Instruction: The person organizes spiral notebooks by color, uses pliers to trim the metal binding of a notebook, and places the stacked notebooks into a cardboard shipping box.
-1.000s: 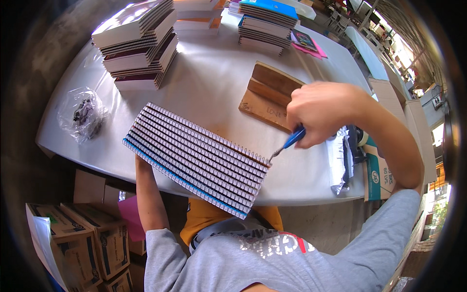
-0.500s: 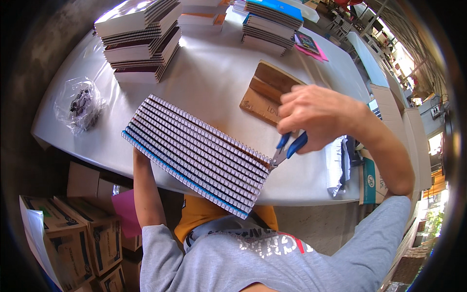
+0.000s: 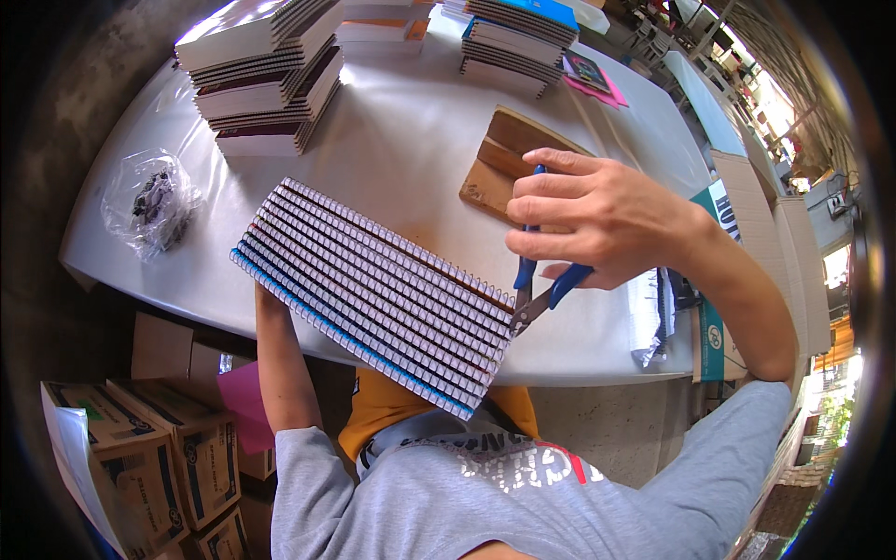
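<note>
Spiral-bound notebooks (image 3: 373, 299) reach over the near edge of the table (image 3: 401, 140), left end farther than right; the left forearm (image 3: 283, 359) passes beneath them; pliers (image 3: 530, 308), in the right hand (image 3: 579, 210), meet their right end; a plastic bag (image 3: 149, 205) sits on the table's left; beyond it rises a tall book stack (image 3: 261, 84), with another pile (image 3: 383, 28) far right of that and a third stack (image 3: 518, 47) farther right; a wooden piece (image 3: 490, 163) lies partly behind the right hand; cardboard boxes (image 3: 177, 457) stand near left, below the table.
</note>
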{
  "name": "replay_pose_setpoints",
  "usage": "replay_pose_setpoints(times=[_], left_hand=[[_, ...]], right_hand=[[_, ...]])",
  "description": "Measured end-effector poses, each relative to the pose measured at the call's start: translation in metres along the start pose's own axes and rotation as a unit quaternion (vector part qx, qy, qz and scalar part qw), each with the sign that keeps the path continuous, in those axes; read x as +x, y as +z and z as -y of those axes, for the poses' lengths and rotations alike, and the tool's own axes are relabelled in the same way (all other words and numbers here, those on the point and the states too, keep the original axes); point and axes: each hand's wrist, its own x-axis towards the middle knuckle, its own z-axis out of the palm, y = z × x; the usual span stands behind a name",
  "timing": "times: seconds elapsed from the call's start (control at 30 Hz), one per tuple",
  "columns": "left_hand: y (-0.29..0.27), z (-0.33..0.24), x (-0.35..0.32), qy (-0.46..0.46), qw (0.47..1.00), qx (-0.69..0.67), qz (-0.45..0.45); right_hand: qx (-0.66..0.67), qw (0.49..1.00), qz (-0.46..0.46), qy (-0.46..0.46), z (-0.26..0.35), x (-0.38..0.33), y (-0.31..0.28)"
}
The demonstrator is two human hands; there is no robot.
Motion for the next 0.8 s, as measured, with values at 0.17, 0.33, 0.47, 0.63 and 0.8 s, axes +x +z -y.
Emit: replay_pose_setpoints(times=[0.17, 0.33, 0.47, 0.63, 0.8], left_hand=[[-0.001, 0.003, 0.001, 0.001, 0.999, 0.016, 0.038], [0.014, -0.008, -0.003, 0.020, 0.995, 0.084, 0.052], [0.016, -0.008, -0.004, 0.026, 0.992, 0.106, 0.057], [0.018, -0.003, -0.001, 0.022, 0.991, 0.112, 0.066], [0.020, -0.008, -0.004, 0.025, 0.989, 0.125, 0.070]], right_hand=[[0.093, 0.956, 0.251, 0.123, 0.011, 0.025, -0.030], [0.119, 0.855, 0.436, 0.253, 0.016, 0.029, -0.038], [0.019, 0.996, 0.065, 0.051, 0.006, 0.005, -0.020], [-0.013, 0.999, 0.020, -0.031, 0.005, 0.009, -0.004], [0.047, 0.979, 0.190, 0.060, 0.018, 0.031, -0.034]])
